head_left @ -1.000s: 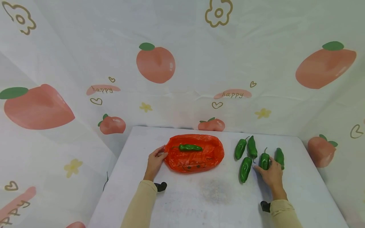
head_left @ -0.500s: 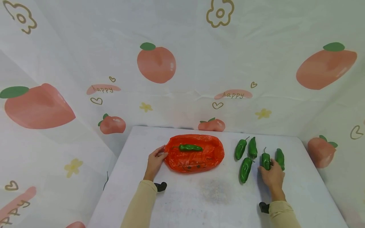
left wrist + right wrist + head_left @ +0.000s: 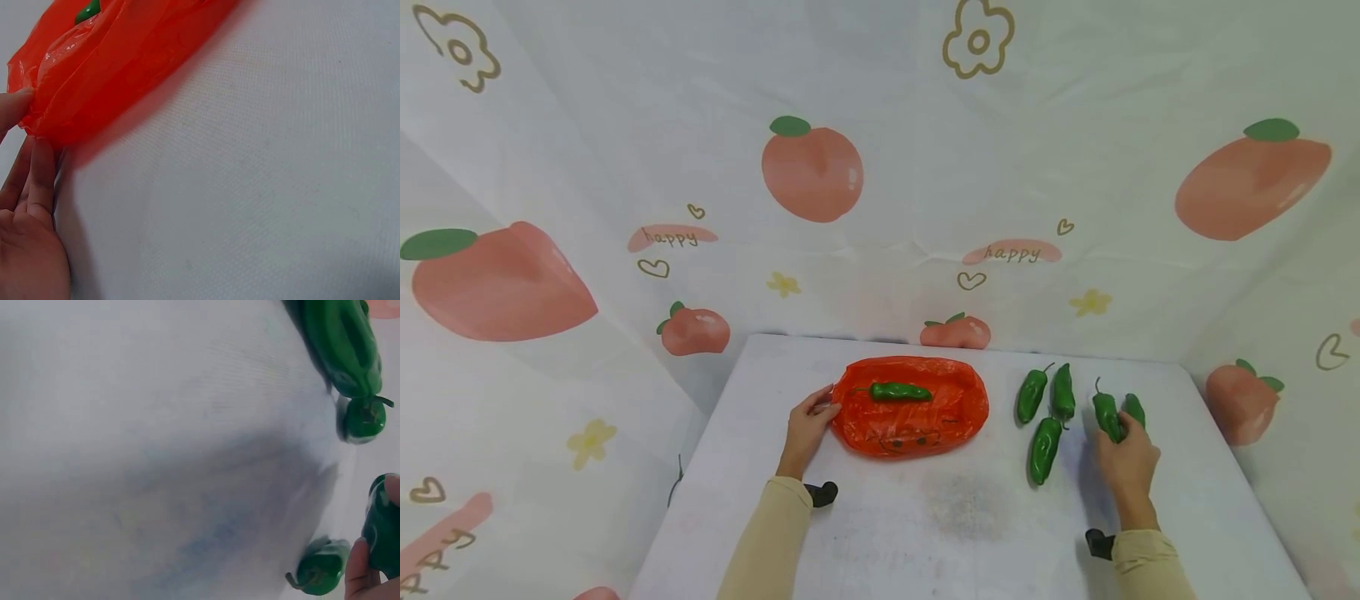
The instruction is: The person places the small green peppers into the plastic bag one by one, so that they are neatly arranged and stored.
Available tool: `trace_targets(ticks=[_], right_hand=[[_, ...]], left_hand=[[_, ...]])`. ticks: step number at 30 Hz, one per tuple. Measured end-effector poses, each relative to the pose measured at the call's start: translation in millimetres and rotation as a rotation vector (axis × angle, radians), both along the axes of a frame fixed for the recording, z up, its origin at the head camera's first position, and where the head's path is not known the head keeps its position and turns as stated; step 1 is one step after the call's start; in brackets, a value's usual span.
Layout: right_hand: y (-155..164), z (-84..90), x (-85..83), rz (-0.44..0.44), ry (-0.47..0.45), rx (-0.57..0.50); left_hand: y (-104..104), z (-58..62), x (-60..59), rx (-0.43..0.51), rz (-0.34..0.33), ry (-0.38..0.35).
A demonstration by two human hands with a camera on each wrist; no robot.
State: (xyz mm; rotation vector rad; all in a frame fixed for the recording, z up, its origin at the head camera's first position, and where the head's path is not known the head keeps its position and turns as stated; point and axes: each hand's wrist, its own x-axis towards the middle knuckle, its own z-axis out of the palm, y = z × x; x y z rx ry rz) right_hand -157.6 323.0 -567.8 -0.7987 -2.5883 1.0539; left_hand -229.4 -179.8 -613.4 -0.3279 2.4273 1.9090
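A red plastic bag, opened into an oval with raised sides, lies toward the back of the table with one green chili pepper inside. At its left end my left hand pinches the rim; the left wrist view shows the thumb on top of the bag and fingers beneath. On the right, my right hand grips another green chili pepper, tilted, its stem pointing away; the palm end is hidden. Just beyond that hand lies a further pepper, partly covered.
Three loose green peppers lie between the bag and my right hand: one at left, one behind, one nearer. A white printed cloth hangs behind the white table.
My right hand has shifted slightly right, and the pepper in it has tilted and moved a little away from me. The left hand and the bag stay in place.
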Motion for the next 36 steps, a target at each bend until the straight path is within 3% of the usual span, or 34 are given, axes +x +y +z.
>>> trace_targets(ticks=[10,19,28,36], right_hand=[[4,5.8,-3.2,-0.055,0.131,0.03],[3,15.0,-2.5,0.026,0.204,0.015],[5,22.6,-4.7,0.125,0.17,-0.049],[4,32.7,-4.0,0.115,0.126,-0.063]], left_hand=[[1,2.1,1.2,-0.009,-0.006,-0.02],[-1,-0.4,-0.5,0.002,-0.007,-0.013],[-2,-4.8,-1.5,0.002,-0.004,-0.023],[-1,-4.9,-2.8,-0.004,0.001,-0.012]])
